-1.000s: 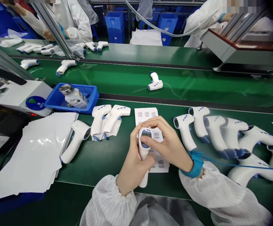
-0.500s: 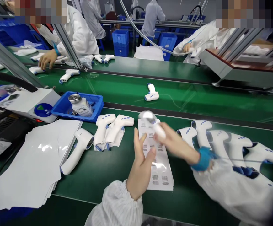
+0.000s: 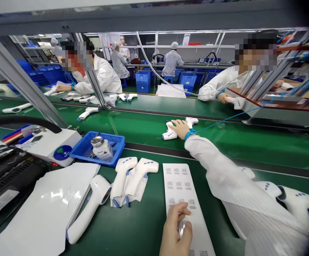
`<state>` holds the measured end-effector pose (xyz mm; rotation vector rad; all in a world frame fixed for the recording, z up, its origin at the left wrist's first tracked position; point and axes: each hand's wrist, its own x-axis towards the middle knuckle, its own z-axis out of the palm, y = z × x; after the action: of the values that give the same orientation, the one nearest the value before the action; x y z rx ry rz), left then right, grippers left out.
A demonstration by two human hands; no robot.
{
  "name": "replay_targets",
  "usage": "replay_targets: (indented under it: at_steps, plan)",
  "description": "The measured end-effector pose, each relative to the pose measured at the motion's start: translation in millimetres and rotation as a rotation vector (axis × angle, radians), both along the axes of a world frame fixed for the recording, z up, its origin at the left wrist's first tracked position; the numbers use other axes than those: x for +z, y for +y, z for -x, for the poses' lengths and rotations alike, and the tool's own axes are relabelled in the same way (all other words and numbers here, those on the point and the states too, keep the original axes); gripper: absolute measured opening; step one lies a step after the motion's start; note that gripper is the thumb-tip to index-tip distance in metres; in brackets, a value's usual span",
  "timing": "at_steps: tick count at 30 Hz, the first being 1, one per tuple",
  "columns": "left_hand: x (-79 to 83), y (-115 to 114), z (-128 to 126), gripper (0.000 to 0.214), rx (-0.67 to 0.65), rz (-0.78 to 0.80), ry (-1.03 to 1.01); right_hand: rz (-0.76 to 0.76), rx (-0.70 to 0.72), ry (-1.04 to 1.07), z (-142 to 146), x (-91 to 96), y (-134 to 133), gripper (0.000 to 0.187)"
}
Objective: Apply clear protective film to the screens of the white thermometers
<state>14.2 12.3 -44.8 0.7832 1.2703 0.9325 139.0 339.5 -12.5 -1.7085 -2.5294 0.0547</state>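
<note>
My right hand point(image 3: 180, 128) is stretched out over the green conveyor belt, fingers extended. Its fingertips overlap a white, gun-shaped thermometer point(image 3: 168, 133) with blue buttons. A second thermometer point(image 3: 192, 121) lies just behind the hand, partly hidden by it. My left hand point(image 3: 178, 227) rests over a long sheet of printed labels point(image 3: 177, 185) on the bench, its fingers bent and the thumb apart from them. Sheet glare shows through that gap. Left of the sheet, two thermometers point(image 3: 145, 166) lie on white backing pieces, and another thermometer point(image 3: 92, 206) leans by a paper stack.
A blue tray point(image 3: 77, 156) holds a bottle. Beside it are a white box point(image 3: 50, 142) and a paper stack point(image 3: 34, 206). More thermometers point(image 3: 295, 199) lie right, partly behind my sleeve. Across the belt, co-workers in white coats handle thermometers. A metal post point(image 3: 32, 78) slants at left.
My right hand has moved from above the label sheet out to the belt, where a second thermometer now lies. My left hand has lowered onto the sheet. The view has tilted up.
</note>
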Motion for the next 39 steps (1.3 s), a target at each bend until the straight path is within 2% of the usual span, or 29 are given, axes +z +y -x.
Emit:
replay_targets:
  at_steps: [2,4,7,10,12,13,15,17,19,21,24,26,27,30,32,33,35,39]
  plan:
    - [-3.1,0,-1,0.031,-0.016,-0.034,0.014,0.025,0.082,0.008,15,5.2,4,0.035]
    - [-3.2,0,-1,0.03,-0.005,0.001,0.005,0.061,0.118,0.024,22,14.7,3,0.029]
    - [3.8,0,0,0.043,0.108,0.071,0.0,0.131,0.097,0.066,21,28.2,-23,0.02]
    - [17.0,7,6,0.073,0.23,-0.037,-0.008,0.213,0.006,0.154,17,33.4,-91,0.019]
    - [26.0,12,11,0.087,0.25,-0.133,-0.048,0.302,-0.008,0.238,16,33.4,-155,0.019]
    - [29.9,14,13,0.092,0.253,-0.162,-0.074,0.374,0.029,0.322,16,32.8,-189,0.019]
    - [35.6,15,14,0.095,0.275,-0.172,-0.114,0.657,0.122,0.772,17,30.1,-252,0.035]
    - [38.1,11,13,0.088,0.319,-0.139,-0.127,0.938,0.017,1.053,18,24.1,-303,0.058]
    - [37.1,5,11,0.076,0.31,-0.108,-0.106,1.239,-0.153,1.259,16,15.3,-338,0.074]
    - [33.2,0,10,0.072,0.223,-0.076,-0.084,1.444,-0.256,1.385,9,7.8,-360,0.081]
    - [25.8,-5,11,0.071,0.061,-0.034,-0.107,1.538,-0.252,1.319,-9,7.9,-372,0.062]
    - [22.4,-6,11,0.07,0.022,-0.052,-0.116,1.44,-0.24,1.167,-21,13.7,-366,0.036]
    - [21.7,-7,11,0.069,0.017,-0.065,-0.105,1.302,-0.234,1.092,-26,15.8,-359,0.025]
    - [22.1,-7,9,0.069,0.036,-0.056,-0.072,0.656,-0.235,0.901,-35,9.7,-328,0.017]
    - [23.2,-7,7,0.069,0.054,-0.027,-0.077,0.337,-0.238,0.803,-36,-5.3,-306,0.016]
    - [23.6,-8,7,0.071,0.057,-0.017,-0.084,0.254,-0.243,0.779,-36,-14.2,-297,0.015]
    - [23.9,-7,6,0.073,0.049,-0.009,-0.093,0.179,-0.242,0.765,-34,-30.4,-286,0.014]
    - [22.8,-7,6,0.073,0.034,-0.036,-0.084,0.143,-0.24,0.818,-31,-44.3,-280,0.013]
